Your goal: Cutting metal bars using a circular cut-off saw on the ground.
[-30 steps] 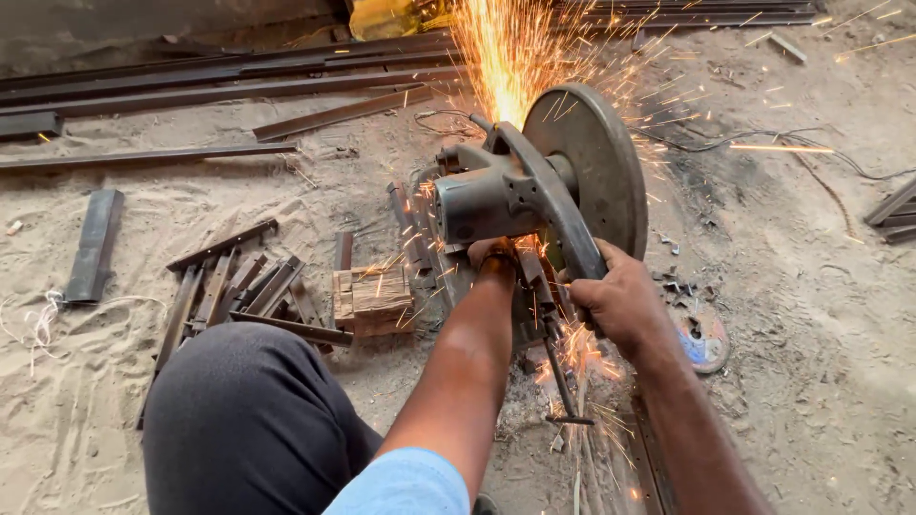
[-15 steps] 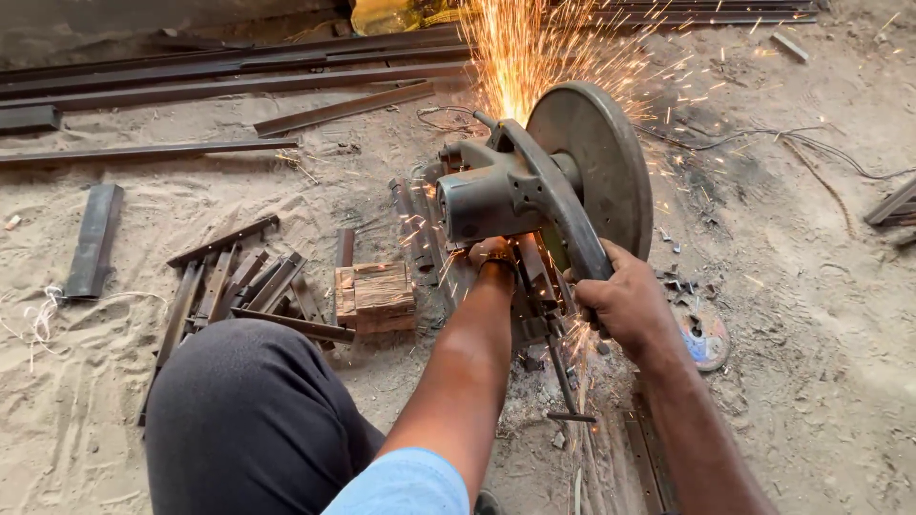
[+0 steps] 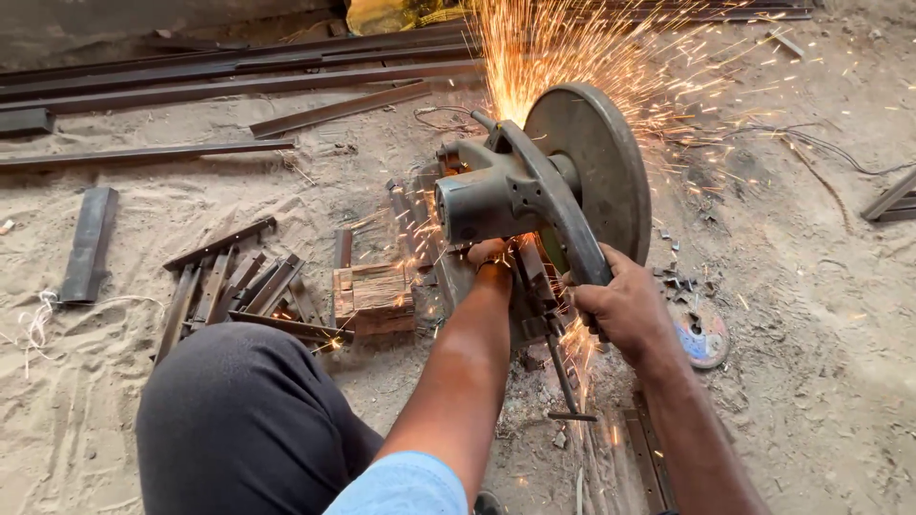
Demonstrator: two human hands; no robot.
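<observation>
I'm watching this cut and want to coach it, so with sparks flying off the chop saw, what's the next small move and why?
Probably keep steady downward pressure with the right hand on the chop saw handle. Sparks are streaming away behind the guard, so the blade looks engaged in metal. The left hand sits low beside the blade on what appears to be the workpiece, so it should hold firm and not creep closer.

Soft, even daylight fills the scene, and shadows on the sandy floor (image 3: pixel 821 315) are faint. The brightest light is the orange sparks (image 3: pixel 563 48) fanning up beyond the fingers (image 3: pixel 582 286), glaring nearly white at their root. Focus is sharp near the fingers; flying sparks streak with motion blur.
</observation>
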